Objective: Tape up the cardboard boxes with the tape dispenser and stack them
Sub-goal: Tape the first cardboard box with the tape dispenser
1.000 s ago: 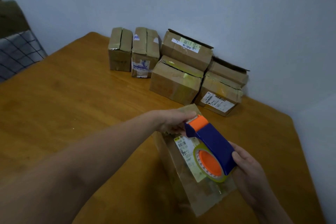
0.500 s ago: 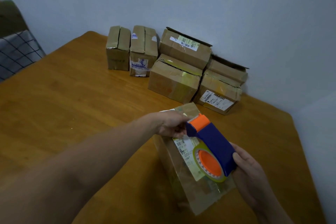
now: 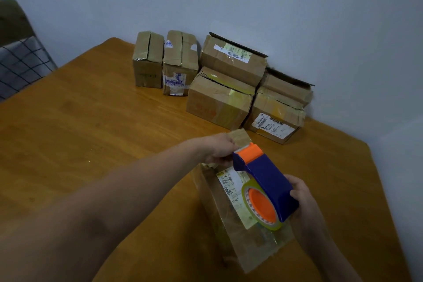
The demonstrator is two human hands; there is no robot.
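At the far edge of the wooden table (image 3: 91, 133), against the wall (image 3: 297, 7), six taped boxes (image 3: 219, 101) are ranged, four of them stacked in pairs and all well apart from the hands. A chair (image 3: 20, 62) is seen at the left. The near cardboard box (image 3: 231, 220) lies under both hands. The tape dispenser (image 3: 265, 178) is held over its top, gripped at the rear by the curled fingers of the right hand (image 3: 306, 204). The box's far end appears to be gripped by the left hand (image 3: 217, 147), whose fingertips are hidden.

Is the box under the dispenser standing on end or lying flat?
Lying flat. The box shows its broad labelled face upward, long side along the table, with the tape dispenser held over it.
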